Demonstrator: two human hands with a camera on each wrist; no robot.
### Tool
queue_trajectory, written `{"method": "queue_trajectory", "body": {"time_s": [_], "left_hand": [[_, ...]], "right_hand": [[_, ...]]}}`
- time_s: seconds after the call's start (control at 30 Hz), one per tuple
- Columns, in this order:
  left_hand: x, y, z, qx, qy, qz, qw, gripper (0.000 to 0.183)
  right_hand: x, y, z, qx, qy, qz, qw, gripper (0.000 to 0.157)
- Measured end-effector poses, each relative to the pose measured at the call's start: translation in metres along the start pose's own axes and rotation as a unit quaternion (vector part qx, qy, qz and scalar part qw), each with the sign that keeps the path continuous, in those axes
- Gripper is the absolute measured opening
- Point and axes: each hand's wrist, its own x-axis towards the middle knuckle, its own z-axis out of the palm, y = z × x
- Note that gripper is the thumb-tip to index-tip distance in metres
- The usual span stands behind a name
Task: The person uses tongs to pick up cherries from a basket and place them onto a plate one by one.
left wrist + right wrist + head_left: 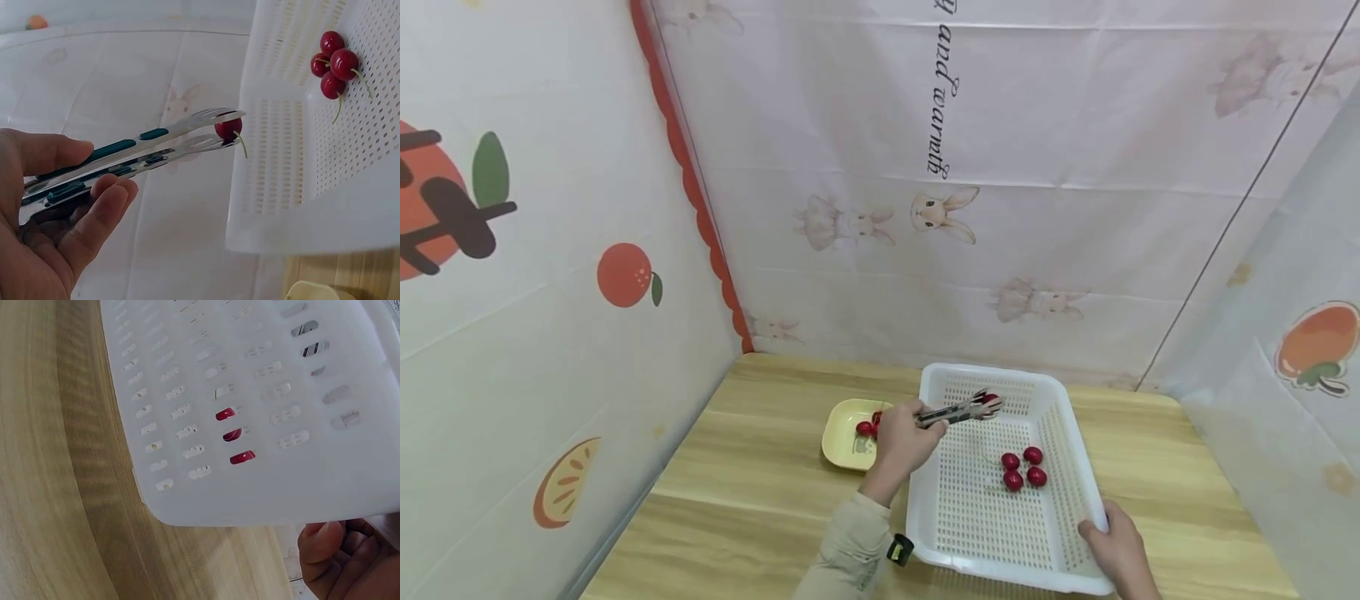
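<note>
My left hand (pixel 904 442) grips a pair of metal tongs (pixel 134 147) with dark green inlays on the handles. Between the fork-like tips of the tongs is a red cherry (pixel 229 127) with a green stem, held over the left part of a white perforated plastic basket (pixel 1078 442). Several more cherries (pixel 1013 481) lie together on the basket floor. At the near right corner, my right hand (pixel 1122 546) holds the basket's rim, the thumb on top. In the right wrist view, its curled fingers (pixel 322 540) show below the rim, and red cherries show through the slots.
A small yellow dish (pixel 838 454) with several cherries (pixel 864 428) stands left of the basket, partly hidden by my left hand. Both are on a wood-grain table (pixel 730 500). Printed white sheets (pixel 850 275) enclose the table at the back and sides.
</note>
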Motion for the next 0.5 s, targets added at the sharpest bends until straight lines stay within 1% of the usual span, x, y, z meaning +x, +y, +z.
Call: {"method": "queue_trajectory", "body": {"time_s": [0.13,0.3,0.4,0.5], "left_hand": [[-0.008,-0.009,-0.01,-0.021,0.009,0.003,0.9997,0.011],[-0.016,-0.024,-0.021,-0.046,0.037,0.019,0.9981,0.011],[-0.022,-0.031,-0.025,-0.06,0.062,0.011,0.9962,0.013],[-0.028,-0.037,-0.03,-0.085,0.08,0.004,0.9932,0.011]], "right_hand": [[-0.002,0.002,0.002,0.004,-0.001,-0.001,1.0,0.043],[0.001,0.003,0.004,0.005,0.004,-0.007,1.0,0.043],[0.001,0.003,0.004,-0.002,0.01,-0.01,1.0,0.043],[0.0,0.002,0.003,-0.004,0.015,-0.009,1.0,0.044]]}}
